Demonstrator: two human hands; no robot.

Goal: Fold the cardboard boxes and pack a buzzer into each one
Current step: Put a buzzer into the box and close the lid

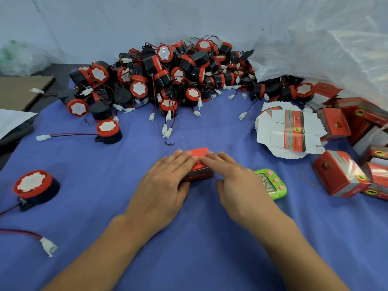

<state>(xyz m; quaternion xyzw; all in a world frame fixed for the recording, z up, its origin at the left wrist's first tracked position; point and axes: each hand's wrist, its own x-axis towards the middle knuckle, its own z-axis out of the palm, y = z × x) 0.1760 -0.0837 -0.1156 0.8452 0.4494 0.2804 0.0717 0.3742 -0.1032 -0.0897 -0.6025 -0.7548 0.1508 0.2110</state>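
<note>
Red cardboard, one small box, sits at the centre of the frame on the blue-covered desk. Both hands lie on it with fingers straight: the left hand flat over its left half with the thumb against the near side, the right hand with fingertips on its right half. Neither curls round it; they appear to be pressing the top flap down, with the desk as backing. Whether a buzzer is inside cannot be seen. The pile of buzzers fills the upper centre, flat box blanks fan out at right within easy reach, and closed boxes gather at far right, near a green timer.
</note>
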